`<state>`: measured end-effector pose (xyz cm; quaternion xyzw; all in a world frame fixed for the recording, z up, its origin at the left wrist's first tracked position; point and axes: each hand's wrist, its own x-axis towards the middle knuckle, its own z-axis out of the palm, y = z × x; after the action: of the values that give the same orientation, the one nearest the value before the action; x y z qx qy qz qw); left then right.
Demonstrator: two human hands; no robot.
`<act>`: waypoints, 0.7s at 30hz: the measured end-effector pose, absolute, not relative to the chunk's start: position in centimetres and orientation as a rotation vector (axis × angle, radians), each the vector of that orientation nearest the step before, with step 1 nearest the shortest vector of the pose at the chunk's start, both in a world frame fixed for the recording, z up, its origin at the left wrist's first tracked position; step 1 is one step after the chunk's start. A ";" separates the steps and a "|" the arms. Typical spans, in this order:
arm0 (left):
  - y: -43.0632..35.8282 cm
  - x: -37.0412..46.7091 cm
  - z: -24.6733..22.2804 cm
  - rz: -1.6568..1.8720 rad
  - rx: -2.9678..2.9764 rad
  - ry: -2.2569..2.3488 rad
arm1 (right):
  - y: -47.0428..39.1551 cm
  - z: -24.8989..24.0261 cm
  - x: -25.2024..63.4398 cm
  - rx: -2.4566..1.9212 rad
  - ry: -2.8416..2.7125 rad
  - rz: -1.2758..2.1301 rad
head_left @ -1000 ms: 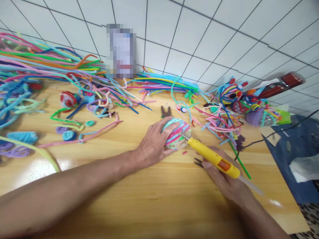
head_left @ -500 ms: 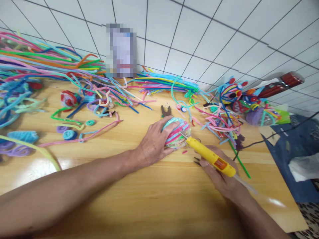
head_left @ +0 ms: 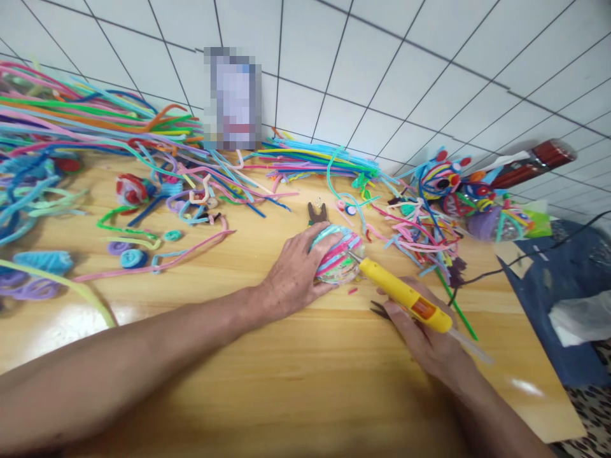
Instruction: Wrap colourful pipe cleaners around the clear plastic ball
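Observation:
My left hand (head_left: 298,264) is wrapped round the left side of a ball (head_left: 338,257) covered partly with pink, teal and blue strips, its right part clear. In my right hand (head_left: 424,331) is a yellow hot glue gun (head_left: 405,294), a clear glue stick poking out of its rear. The metal nozzle is at the ball's right side; whether it touches I cannot tell. Dark pointed tips (head_left: 380,310), perhaps of tweezers, stick out by the right fingers. Pliers (head_left: 317,213) lie just behind the ball.
Pipe cleaners (head_left: 324,159) lie in bundles along the tiled wall, with a larger heap (head_left: 95,121) at left. Loose pieces (head_left: 420,235) and finished colourful figures (head_left: 442,181) stand at right. A dark cable (head_left: 482,277) crosses the table's right side. A blurred upright panel (head_left: 236,98) leans against the wall.
The glue gun's nozzle has shifted very slightly to the right across the ball. My left hand keeps its hold on the ball.

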<state>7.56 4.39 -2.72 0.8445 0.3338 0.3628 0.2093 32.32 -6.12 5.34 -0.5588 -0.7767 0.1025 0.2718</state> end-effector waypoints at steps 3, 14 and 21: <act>4.4 7.6 -2.7 0.998 2.344 0.929 | -6.0 5.0 32.6 -1.516 -2.084 0.262; 4.4 7.7 -2.7 1.000 2.348 0.942 | -6.1 4.5 33.0 -1.521 -2.028 0.237; 4.4 7.7 -2.7 1.036 2.369 0.925 | -6.0 5.0 32.5 -1.470 -2.078 0.230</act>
<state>7.69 4.41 -2.74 0.8459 0.3302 0.3699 0.1966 32.50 -5.98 4.98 -0.5508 -0.7783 0.0862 0.2888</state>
